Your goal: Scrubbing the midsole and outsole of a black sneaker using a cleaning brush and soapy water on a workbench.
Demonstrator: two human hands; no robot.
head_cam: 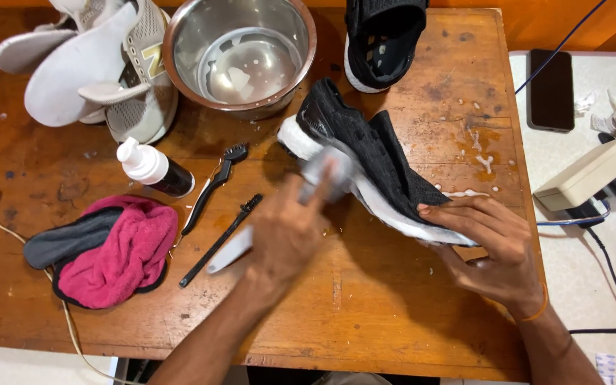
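Observation:
A black knit sneaker with a white sole (365,153) lies tilted on its side across the wooden table (393,299). My right hand (497,253) grips its heel end from below. My left hand (286,232) holds a pale-handled brush (319,178), blurred by motion, against the white sole near the toe. Soap foam shows along the sole edge.
A steel bowl of soapy water (240,50) stands at the back, white sneakers and insoles (101,64) to its left, a second black sneaker (383,36) to its right. A spray bottle (152,167), two black brushes (215,185), a pink towel (119,253), a phone (550,89) and a power strip (589,175) lie around.

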